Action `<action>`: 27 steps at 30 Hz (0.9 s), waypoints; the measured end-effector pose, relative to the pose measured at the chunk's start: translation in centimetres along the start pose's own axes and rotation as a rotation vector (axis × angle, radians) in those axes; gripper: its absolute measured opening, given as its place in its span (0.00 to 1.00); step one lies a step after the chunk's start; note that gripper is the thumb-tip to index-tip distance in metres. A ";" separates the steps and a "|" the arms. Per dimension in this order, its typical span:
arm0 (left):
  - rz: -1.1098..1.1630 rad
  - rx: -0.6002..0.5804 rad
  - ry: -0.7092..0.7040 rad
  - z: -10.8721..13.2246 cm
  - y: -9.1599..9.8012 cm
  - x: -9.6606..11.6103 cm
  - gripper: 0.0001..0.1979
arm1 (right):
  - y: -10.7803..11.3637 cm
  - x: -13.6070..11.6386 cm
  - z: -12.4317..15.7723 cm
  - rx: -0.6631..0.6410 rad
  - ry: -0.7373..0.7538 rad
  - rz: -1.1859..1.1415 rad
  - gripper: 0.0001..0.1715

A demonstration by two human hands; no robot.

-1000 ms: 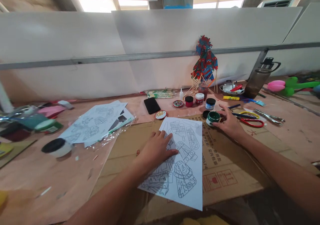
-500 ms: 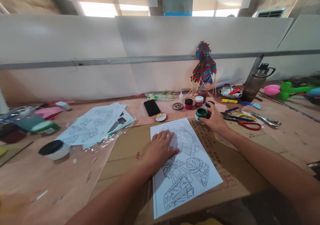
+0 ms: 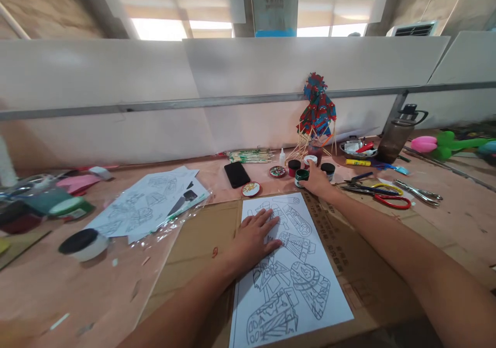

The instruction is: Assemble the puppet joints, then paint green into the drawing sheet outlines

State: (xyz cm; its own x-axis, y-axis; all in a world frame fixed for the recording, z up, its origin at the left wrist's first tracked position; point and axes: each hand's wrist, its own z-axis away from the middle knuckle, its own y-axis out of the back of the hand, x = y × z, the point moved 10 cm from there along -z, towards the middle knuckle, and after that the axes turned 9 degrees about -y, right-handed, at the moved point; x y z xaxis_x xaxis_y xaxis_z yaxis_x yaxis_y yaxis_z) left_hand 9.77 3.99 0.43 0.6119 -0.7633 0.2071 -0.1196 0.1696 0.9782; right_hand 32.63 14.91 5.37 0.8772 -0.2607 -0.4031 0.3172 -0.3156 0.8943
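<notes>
The right hand (image 3: 319,183) has thumb and fingers pinched on the small, round, lidless dark green jar (image 3: 299,181), just beyond the far right corner of the white paper sheet of line drawings (image 3: 333,309). The left hand (image 3: 257,236) lies flat on that sheet, fingers slightly spread. The jar is best gripped low and level, clear of the black-lidded red jar (image 3: 294,168) beside it.

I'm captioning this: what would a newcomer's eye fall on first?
Probably the bright red-and-blue, stick-legged figure at the back, before the white panel. Next, the white paper sheet with dark line drawings, on brown cardboard under the left hand, and the jar of dark green paint at the right hand.
</notes>
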 end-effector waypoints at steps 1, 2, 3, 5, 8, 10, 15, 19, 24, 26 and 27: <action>-0.002 -0.006 0.002 0.0 -0.1 0.0 0.31 | -0.3 -0.1 -0.1 0.000 0.001 -0.002 0.46; -0.005 -0.009 0.005 0.0 -0.1 -0.1 0.31 | -0.5 -0.1 -0.1 0.001 0.004 -0.005 0.46; -0.008 -0.009 0.008 0.0 -0.1 -0.1 0.30 | -0.7 -0.2 0.0 0.001 0.008 -0.008 0.46; -0.015 -0.001 0.006 0.1 0.0 -0.1 0.30 | -1.0 -0.1 0.1 -0.001 0.013 -0.010 0.49; -0.025 0.028 -0.003 0.0 0.1 -0.2 0.29 | -0.2 0.4 0.6 0.017 0.035 -0.041 0.48; -0.024 0.040 -0.006 -0.1 -0.1 -0.4 0.29 | 1.5 1.1 1.1 0.067 0.093 -0.118 0.41; -0.021 0.137 0.012 -0.2 -0.1 -1.3 0.30 | 8.4 7.6 1.7 0.286 0.093 -0.422 0.16; -0.026 0.149 -0.020 -0.2 -0.1 -1.3 0.28 | 12.0 16.3 1.9 0.424 -0.151 -0.458 0.22; 0.010 0.072 -0.079 -0.2 -0.3 -0.8 0.28 | 14.1 23.3 2.5 0.482 -0.320 -0.456 0.27; 0.021 0.066 -0.073 -0.3 -0.3 -0.8 0.27 | 14.2 23.8 2.1 0.467 -0.324 -0.439 0.24; 0.025 0.074 -0.069 -0.3 -0.2 -0.8 0.27 | 14.0 23.4 1.6 0.455 -0.311 -0.433 0.22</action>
State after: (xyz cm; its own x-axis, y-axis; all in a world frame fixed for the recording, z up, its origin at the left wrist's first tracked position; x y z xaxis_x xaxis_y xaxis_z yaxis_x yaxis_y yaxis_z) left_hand 9.54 4.80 0.04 0.5528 -0.8011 0.2294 -0.1935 0.1443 0.9704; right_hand 57.09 2.94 8.17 0.5408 -0.2523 -0.8024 0.3733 -0.7829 0.4978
